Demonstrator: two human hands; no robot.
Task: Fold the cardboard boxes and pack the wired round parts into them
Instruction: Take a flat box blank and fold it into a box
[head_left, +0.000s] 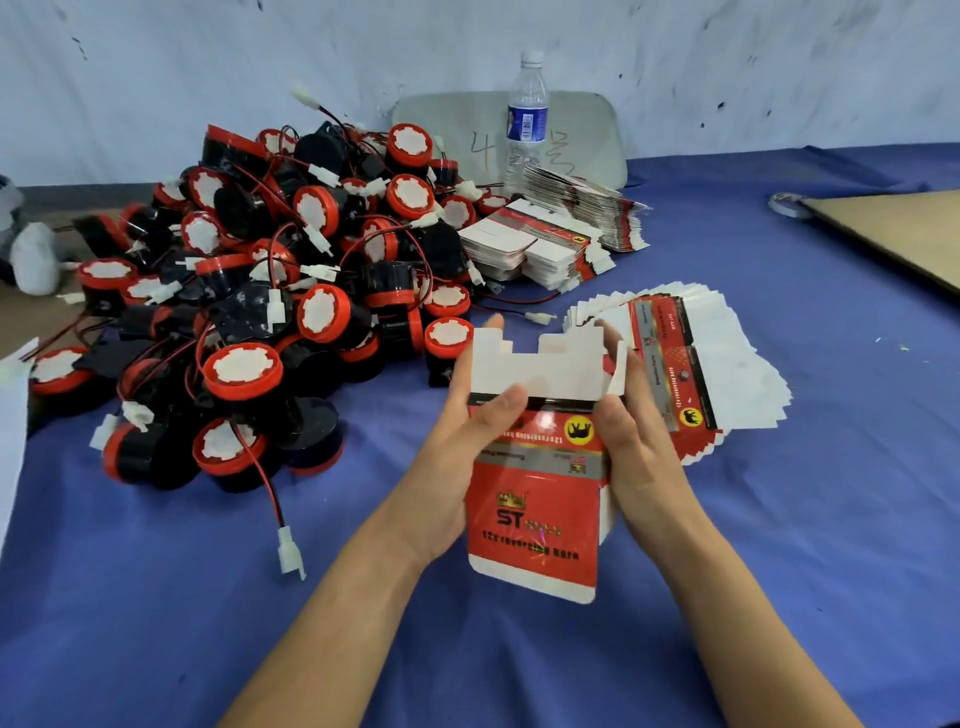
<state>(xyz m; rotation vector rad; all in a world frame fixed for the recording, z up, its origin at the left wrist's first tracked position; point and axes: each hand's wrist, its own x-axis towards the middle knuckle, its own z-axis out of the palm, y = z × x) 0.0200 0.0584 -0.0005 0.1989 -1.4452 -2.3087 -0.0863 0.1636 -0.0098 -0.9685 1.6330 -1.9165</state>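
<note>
I hold one red and white cardboard box (537, 488) above the blue table, its white flaps pointing away from me. My left hand (462, 447) grips its left side with the thumb across the front. My right hand (634, 441) grips its right side, thumb on the front near a yellow emblem. A fanned pile of flat boxes (727, 364) lies just beyond my right hand. A big heap of red and black wired round parts (249, 312) with white connectors fills the left of the table.
Two more stacks of flat boxes (545, 244) lie behind the heap, near a water bottle (525, 119) and a grey board (582, 135) leaning on the wall. A brown cardboard sheet (893, 228) lies at the far right. One loose white connector (291, 556) trails toward me.
</note>
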